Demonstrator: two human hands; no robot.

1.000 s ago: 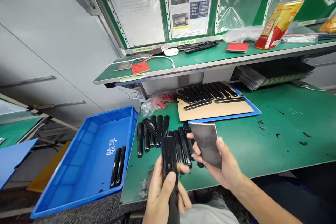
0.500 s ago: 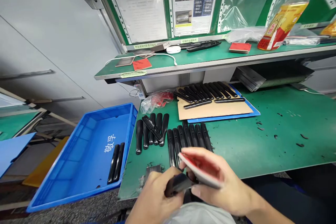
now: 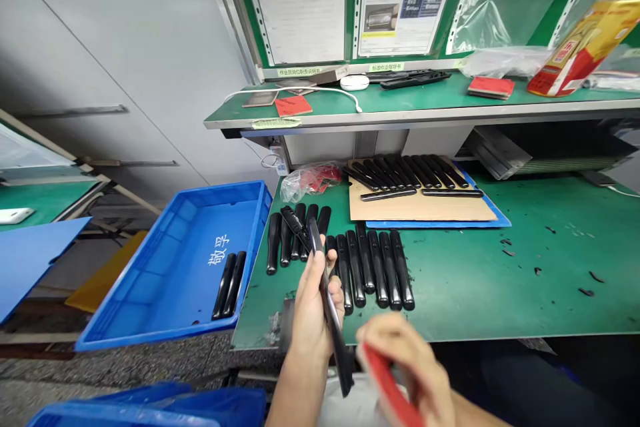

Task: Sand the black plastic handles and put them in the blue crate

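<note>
My left hand [image 3: 314, 303] grips a long, glossy black plastic handle piece [image 3: 334, 327], held tilted with its narrow edge towards me. My right hand [image 3: 413, 357], smeared by motion, is closed around a bent piece of red sandpaper [image 3: 387, 383]. The sandpaper is apart from the handle piece, to its right. Beyond my left hand lies a row of similar black handle pieces [image 3: 377, 267] on the green table, partly hidden by my fingers. Further left is another group of black handle pieces [image 3: 274, 243], with one lying across them.
A blue bin [image 3: 170, 260] at the left holds two black pieces. More black pieces lie on cardboard [image 3: 415, 210] at the table's back. A shelf [image 3: 400, 97] above carries red squares [image 3: 293, 105], a cable and a bottle [image 3: 583, 47]. Black scraps [image 3: 537, 271] dot the table's right.
My hands have moved apart. The left has raised the handle piece and turned it upright; the right has drawn the sandpaper down and right. The whole view has shifted.
</note>
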